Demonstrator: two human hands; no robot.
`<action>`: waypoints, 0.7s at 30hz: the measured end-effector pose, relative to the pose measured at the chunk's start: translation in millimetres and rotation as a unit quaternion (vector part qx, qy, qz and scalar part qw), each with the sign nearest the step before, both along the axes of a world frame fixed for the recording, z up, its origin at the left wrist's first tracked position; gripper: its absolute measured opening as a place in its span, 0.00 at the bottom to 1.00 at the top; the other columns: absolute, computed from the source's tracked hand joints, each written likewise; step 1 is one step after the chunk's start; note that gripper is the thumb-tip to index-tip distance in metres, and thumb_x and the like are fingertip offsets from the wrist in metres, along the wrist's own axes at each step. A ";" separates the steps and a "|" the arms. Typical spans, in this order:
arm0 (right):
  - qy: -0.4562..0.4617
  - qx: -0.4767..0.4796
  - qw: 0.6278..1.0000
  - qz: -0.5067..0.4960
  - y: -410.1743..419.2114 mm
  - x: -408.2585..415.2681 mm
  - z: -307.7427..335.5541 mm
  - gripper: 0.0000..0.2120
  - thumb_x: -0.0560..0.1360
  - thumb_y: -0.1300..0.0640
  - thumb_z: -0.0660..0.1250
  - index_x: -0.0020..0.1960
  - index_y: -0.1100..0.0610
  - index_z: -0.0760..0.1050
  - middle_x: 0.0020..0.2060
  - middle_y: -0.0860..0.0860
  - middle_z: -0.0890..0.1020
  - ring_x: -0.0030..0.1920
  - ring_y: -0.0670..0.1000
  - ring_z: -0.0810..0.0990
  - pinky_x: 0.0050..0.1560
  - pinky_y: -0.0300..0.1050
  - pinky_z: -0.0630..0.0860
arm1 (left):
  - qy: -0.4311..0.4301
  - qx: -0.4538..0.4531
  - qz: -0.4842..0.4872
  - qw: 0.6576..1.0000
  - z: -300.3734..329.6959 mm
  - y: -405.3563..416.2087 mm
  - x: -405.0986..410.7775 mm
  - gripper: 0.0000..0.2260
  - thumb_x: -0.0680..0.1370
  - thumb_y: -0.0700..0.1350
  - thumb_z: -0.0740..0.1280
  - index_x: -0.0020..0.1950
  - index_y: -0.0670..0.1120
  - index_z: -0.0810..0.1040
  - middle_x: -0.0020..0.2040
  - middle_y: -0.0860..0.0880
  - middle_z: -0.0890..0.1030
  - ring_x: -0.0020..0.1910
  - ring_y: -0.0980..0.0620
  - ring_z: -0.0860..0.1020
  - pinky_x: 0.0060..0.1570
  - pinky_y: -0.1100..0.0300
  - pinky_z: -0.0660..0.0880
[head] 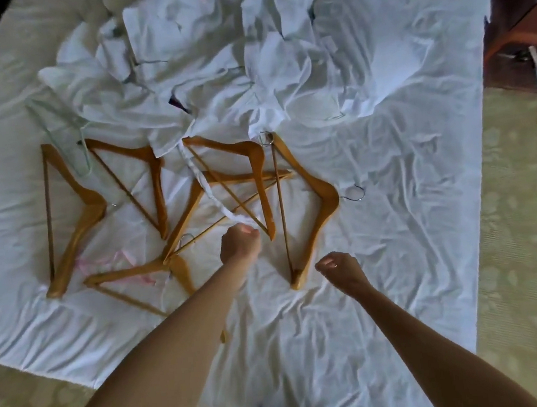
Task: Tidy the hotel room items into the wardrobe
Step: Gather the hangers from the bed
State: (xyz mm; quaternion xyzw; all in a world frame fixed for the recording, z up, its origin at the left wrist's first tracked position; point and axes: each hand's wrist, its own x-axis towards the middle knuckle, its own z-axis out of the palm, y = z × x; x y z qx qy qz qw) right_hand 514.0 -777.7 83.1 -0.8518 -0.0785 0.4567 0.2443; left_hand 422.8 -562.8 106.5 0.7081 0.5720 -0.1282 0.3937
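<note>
Several wooden hangers lie spread over a white sheet on the bed. A heap of white robes, one with a red emblem, lies behind them. A white fabric belt runs from the heap across the hangers. My left hand grips the near end of that belt. My right hand hovers above the sheet beside the rightmost hanger, fingers loosely curled, holding nothing. A pale green hanger and a pink one lie at the left.
The bed's cream cover shows at the right and front edges. A dark wooden piece of furniture stands at the far right, with a white object lying on it.
</note>
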 end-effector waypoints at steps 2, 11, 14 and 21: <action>-0.026 -0.028 0.999 -0.026 16.3 11.2 -27.1 0.15 0.75 0.48 0.71 0.56 0.56 0.80 0.51 0.52 0.85 0.53 0.52 0.83 0.55 0.47 0.78 | -0.016 0.014 0.020 1.000 -21.0 14.4 24.8 0.14 0.80 0.48 0.64 0.61 0.42 0.81 0.59 0.43 0.83 0.59 0.43 0.80 0.55 0.54 0.76; -0.062 -0.083 0.986 -0.131 54.4 34.0 -123.4 0.17 0.72 0.41 0.71 0.50 0.53 0.84 0.42 0.50 0.86 0.47 0.52 0.82 0.43 0.43 0.75 | -0.021 0.002 0.020 1.000 -119.9 51.2 106.7 0.22 0.79 0.59 0.66 0.65 0.45 0.75 0.61 0.46 0.80 0.59 0.43 0.79 0.54 0.50 0.76; -0.049 -0.065 0.988 -0.129 61.2 37.8 -131.7 0.10 0.72 0.46 0.70 0.40 0.53 0.82 0.33 0.47 0.83 0.36 0.46 0.81 0.34 0.39 0.74 | -0.014 -0.002 0.012 1.000 -130.3 51.3 116.9 0.17 0.81 0.55 0.64 0.60 0.43 0.78 0.57 0.45 0.82 0.54 0.44 0.80 0.49 0.51 0.76; 0.043 0.076 0.950 -0.301 59.7 36.5 -95.6 0.11 0.75 0.54 0.68 0.37 0.60 0.80 0.29 0.50 0.81 0.31 0.48 0.79 0.35 0.41 0.74 | -0.078 0.014 0.105 0.991 -104.8 47.0 89.1 0.18 0.82 0.57 0.62 0.56 0.43 0.80 0.51 0.46 0.83 0.51 0.45 0.82 0.56 0.47 0.80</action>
